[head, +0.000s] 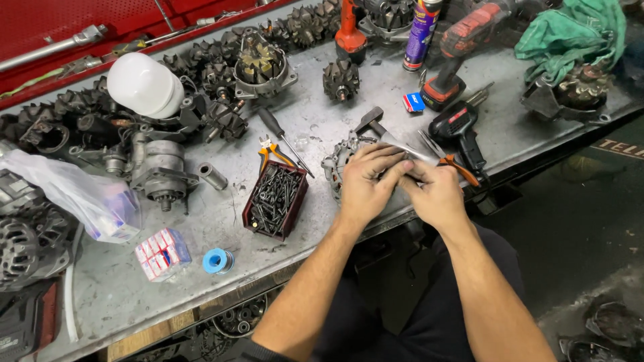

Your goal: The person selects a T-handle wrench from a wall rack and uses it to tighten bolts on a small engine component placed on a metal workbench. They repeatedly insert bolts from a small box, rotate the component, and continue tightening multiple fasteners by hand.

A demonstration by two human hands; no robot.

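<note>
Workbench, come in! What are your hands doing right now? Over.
Both hands, left hand and right hand, together on a grey alternator housing. Pliers lie beside it. Tray of screws sits left.

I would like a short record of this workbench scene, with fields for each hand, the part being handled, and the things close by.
left hand: rests on a grey metal alternator housing, fingers curled over its top
right hand: beside the left, fingertips meeting it over the same housing
held item: too hidden by the fingers to tell
surface: grey metal workbench
near left: dark red tray of black bolts; orange-handled pliers; screwdriver
near right: black cordless tool
far left: white dome lamp
</note>
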